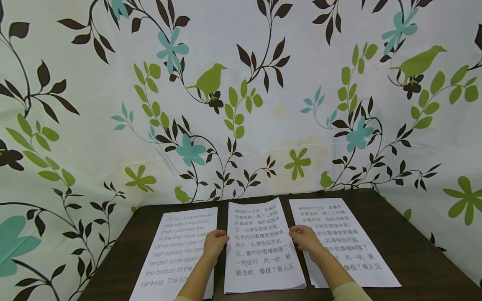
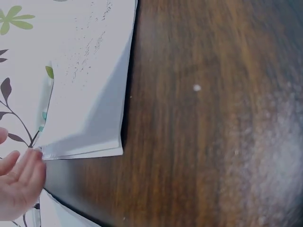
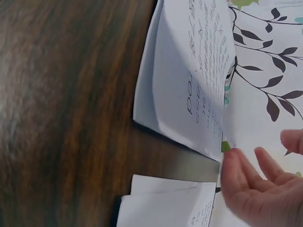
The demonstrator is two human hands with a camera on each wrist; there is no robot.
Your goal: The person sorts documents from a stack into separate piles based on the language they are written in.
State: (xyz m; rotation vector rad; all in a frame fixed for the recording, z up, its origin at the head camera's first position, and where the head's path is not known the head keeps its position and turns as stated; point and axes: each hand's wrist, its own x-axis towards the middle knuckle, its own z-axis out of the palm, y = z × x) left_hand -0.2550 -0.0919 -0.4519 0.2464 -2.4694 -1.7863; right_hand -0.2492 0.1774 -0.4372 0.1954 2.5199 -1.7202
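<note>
I see the middle paper stack (image 1: 260, 255) at the lower centre of the head view, on the dark desk (image 1: 393, 234); the left hand (image 1: 215, 242) and right hand (image 1: 306, 238) (one per side) have loosely extended fingers at its edges, clasping nothing.

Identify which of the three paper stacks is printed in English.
The left stack in the head view, with Latin letters; the middle stack and right stack show Chinese characters.
</note>
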